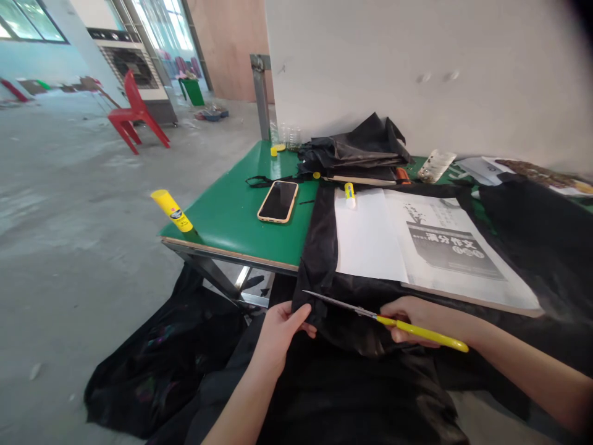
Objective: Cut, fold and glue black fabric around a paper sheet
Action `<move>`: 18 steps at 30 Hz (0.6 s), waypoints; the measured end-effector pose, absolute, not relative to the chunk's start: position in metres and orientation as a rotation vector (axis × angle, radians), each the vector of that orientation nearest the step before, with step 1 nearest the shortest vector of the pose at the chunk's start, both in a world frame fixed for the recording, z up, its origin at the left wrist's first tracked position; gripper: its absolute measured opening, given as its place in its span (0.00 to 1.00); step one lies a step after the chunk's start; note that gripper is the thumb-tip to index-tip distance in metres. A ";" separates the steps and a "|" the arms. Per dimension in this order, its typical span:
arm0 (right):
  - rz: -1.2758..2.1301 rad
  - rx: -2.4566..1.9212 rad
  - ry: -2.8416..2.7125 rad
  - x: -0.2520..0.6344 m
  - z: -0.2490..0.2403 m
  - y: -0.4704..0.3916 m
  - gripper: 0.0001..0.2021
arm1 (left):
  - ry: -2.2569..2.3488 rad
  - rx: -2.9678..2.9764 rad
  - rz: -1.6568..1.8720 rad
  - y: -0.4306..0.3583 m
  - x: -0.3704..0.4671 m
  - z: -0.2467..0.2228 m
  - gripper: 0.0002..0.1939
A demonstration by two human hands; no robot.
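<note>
Black fabric (319, 247) lies over the green table (231, 216) and hangs down its front edge. My left hand (282, 327) pinches a hanging edge of this fabric between thumb and fingers. Yellow-handled scissors (417, 330) are in my right hand (412, 318), their blades pointing left across the fabric, with the tip just above my left fingers. On the fabric rest a white sheet (368, 241) and a printed book or paper stack (449, 247). A small glue stick (350, 195) lies at the sheet's top edge.
A phone (278, 201) lies on the green top, and a yellow glue tube (171, 210) stands at the left corner. Folded black cloth (356, 148) and clear plastic containers (290, 136) are at the back. More black fabric (171, 358) hangs low left. A red chair (134, 114) stands beyond.
</note>
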State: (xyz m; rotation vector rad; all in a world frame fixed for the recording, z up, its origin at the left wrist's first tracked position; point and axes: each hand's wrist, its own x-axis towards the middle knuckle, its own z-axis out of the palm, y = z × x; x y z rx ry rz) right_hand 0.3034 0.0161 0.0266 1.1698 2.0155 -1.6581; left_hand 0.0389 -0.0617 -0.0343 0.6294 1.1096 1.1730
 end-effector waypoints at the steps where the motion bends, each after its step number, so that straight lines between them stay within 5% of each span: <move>1: -1.687 1.098 2.024 0.304 0.026 0.015 0.16 | 1.100 0.634 1.176 -0.062 0.039 -0.035 0.13; 7: -1.485 0.735 2.405 0.300 0.026 0.013 0.13 | 1.052 0.665 1.185 -0.063 0.037 -0.037 0.13; 18: -1.505 0.755 2.346 0.272 0.039 0.023 0.17 | 1.122 0.702 1.140 -0.063 0.036 -0.035 0.15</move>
